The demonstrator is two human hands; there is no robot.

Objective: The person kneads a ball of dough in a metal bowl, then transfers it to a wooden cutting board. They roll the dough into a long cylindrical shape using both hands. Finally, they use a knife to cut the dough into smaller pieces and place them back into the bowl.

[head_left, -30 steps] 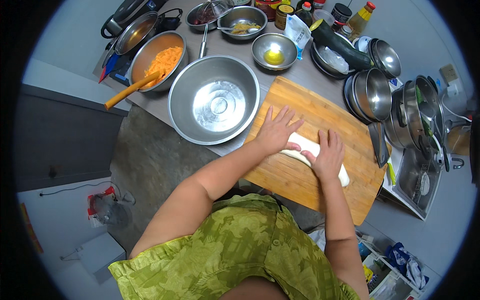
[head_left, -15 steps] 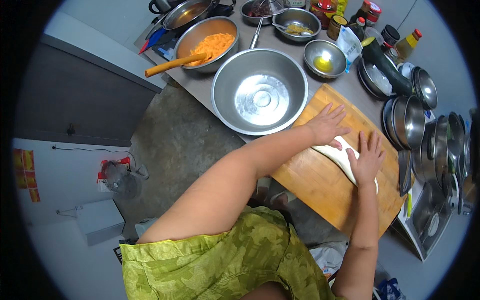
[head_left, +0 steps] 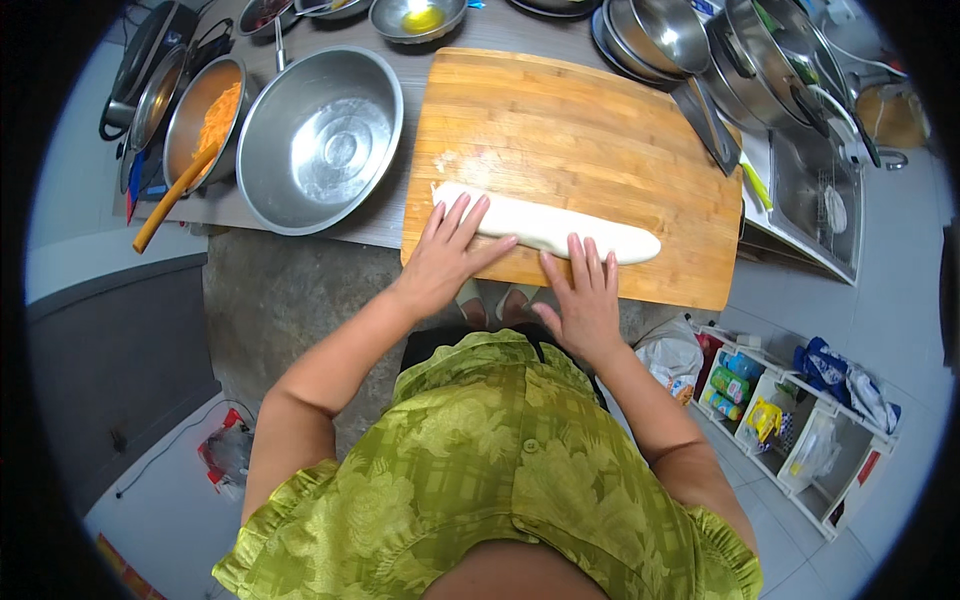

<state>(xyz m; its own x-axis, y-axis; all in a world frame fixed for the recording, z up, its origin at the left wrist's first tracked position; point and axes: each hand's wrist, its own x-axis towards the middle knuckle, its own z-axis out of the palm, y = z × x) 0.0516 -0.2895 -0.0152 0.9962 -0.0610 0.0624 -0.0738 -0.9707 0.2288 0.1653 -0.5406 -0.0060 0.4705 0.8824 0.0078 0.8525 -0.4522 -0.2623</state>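
A long white roll of dough (head_left: 560,228) lies across the near half of a wooden cutting board (head_left: 540,115). My left hand (head_left: 445,257) rests on the dough's left part, fingers spread and laid over its near side. My right hand (head_left: 582,300) touches the dough right of its middle, fingertips on the near side and thumb held apart. Both hands are open and grip nothing. A few pale dough smears show on the board just beyond the roll's left end.
Left of the board stands a large metal basin (head_left: 335,145), then a bowl of orange mash (head_left: 218,120) with a wooden rolling pin (head_left: 175,200). A cleaver (head_left: 706,125) lies at the board's right edge, near stacked bowls (head_left: 660,35) and a sink (head_left: 815,190). A shelf (head_left: 790,420) stands lower right.
The view has turned and shifted, so the board now sits nearly level at the centre. Both hands have drawn to the near side of the dough roll.
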